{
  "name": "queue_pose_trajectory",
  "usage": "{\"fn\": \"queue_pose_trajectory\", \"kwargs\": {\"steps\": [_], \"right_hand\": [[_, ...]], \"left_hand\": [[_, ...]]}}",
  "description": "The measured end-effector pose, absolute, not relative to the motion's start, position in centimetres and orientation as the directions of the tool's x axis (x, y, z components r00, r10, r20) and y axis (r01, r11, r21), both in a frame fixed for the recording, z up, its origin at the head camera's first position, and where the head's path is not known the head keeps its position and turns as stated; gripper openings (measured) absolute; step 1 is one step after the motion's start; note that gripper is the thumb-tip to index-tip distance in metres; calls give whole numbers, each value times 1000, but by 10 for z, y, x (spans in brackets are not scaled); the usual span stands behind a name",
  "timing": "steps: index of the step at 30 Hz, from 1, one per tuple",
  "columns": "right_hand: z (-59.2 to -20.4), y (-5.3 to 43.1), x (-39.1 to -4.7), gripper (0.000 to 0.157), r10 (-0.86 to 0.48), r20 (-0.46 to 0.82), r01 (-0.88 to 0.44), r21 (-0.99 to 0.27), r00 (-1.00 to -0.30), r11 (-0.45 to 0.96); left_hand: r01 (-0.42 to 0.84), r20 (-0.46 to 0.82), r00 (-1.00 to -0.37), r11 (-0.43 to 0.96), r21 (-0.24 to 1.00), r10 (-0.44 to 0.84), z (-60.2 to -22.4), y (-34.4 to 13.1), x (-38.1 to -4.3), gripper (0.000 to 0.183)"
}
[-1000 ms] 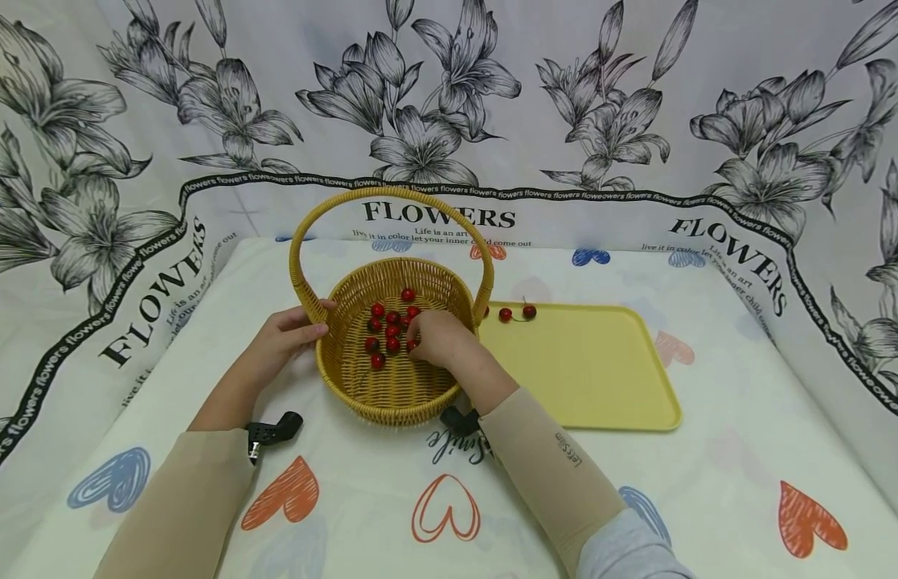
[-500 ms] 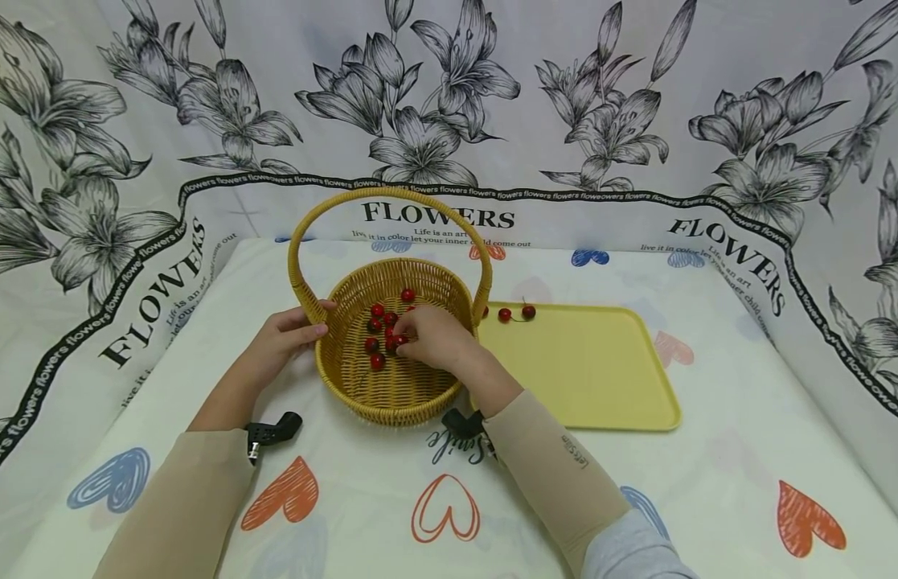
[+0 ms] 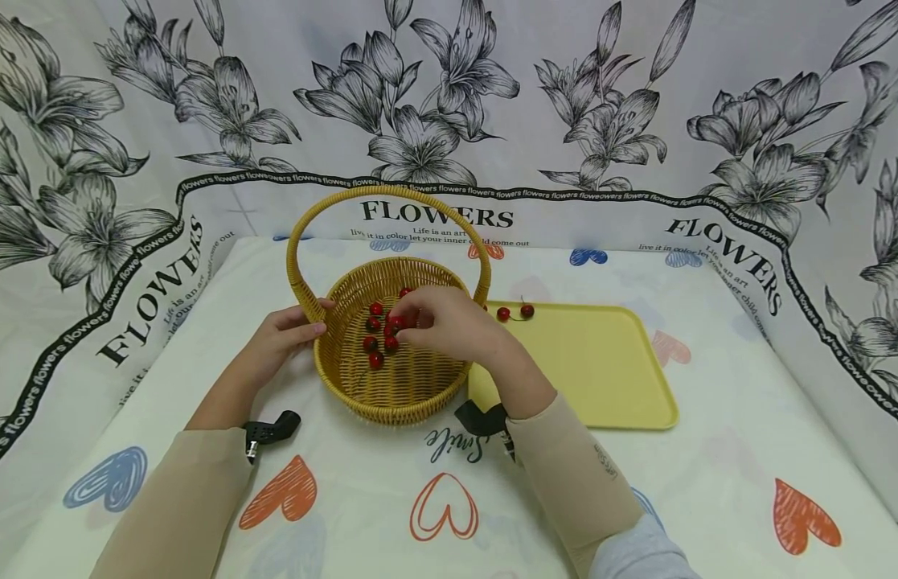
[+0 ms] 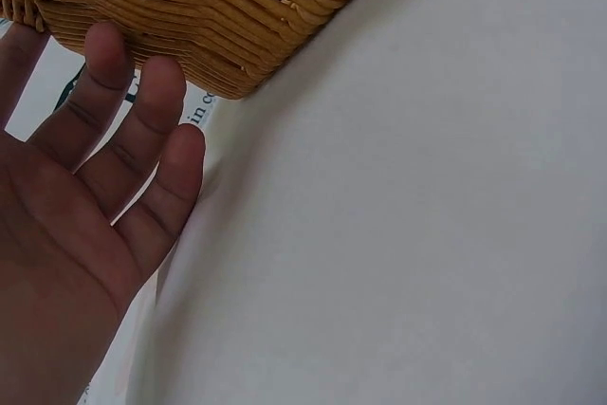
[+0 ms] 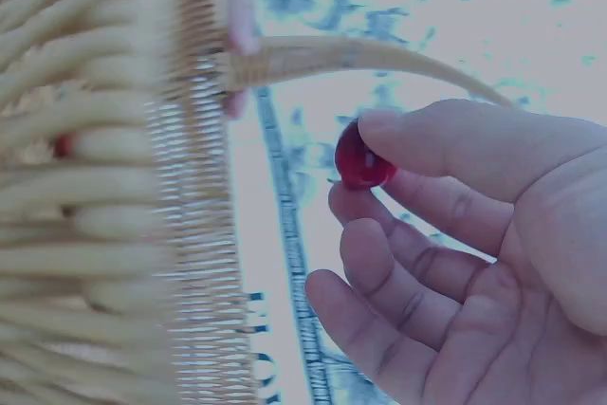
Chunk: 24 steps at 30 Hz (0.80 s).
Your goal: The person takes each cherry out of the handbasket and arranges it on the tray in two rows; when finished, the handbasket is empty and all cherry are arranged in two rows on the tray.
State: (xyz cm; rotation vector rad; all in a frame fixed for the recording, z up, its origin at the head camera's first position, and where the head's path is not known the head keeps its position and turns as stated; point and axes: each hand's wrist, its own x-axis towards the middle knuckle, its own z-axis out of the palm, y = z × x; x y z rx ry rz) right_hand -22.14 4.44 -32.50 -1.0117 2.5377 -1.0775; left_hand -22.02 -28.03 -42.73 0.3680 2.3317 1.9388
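Observation:
A round wicker basket [image 3: 394, 414] with a tall arched handle stands at the middle of the table, with several red cherries [image 3: 376, 360] on its bottom. My left hand [image 3: 285, 330] holds its left rim near the handle's foot, thumb at the edge and other fingers outside. In the left wrist view three fingers [image 4: 161, 101] lie loosely beside the woven wall. My right hand [image 3: 456, 322] is over the basket's right side. Between thumb and index finger it pinches one dark red cherry [image 5: 363, 156]; its remaining fingers are loosely bent.
To the basket's right lies a flat yellow tray [image 3: 579, 370]. Cherries [image 3: 526, 310] sit along its far left edge, one partly hidden by the basket handle. A white cloth printed with hearts [image 3: 444, 507] covers the table; a flowered curtain [image 3: 420, 96] hangs behind.
My right hand first shifts left among the cherries, then rises back to the right with a cherry in its fingertips. My left hand stays at the basket rim.

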Motion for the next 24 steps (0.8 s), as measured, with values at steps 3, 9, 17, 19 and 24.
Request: {"fn": "queue_pose_trajectory", "kwargs": {"steps": [3, 9, 17, 19, 24], "right_hand": [[-316, 54, -218, 24, -648, 97, -505, -715, -756, 483], [-299, 75, -212, 23, -623, 148, -499, -748, -768, 437], [-282, 107, -207, 25, -614, 253, -523, -795, -747, 309], [-278, 115, -207, 26, -607, 271, -533, -790, -747, 303], [-273, 133, -207, 27, -580, 304, -518, -819, -756, 246]], "left_hand": [[129, 87, -967, 167, 977, 238, -428, -281, -221, 42], [135, 92, -966, 167, 977, 241, -428, -281, -221, 41], [140, 98, -965, 164, 976, 242, -429, -281, -221, 40], [140, 99, -965, 158, 977, 243, -429, -281, -221, 40], [141, 100, -965, 158, 977, 244, -430, -281, -222, 41]]}}
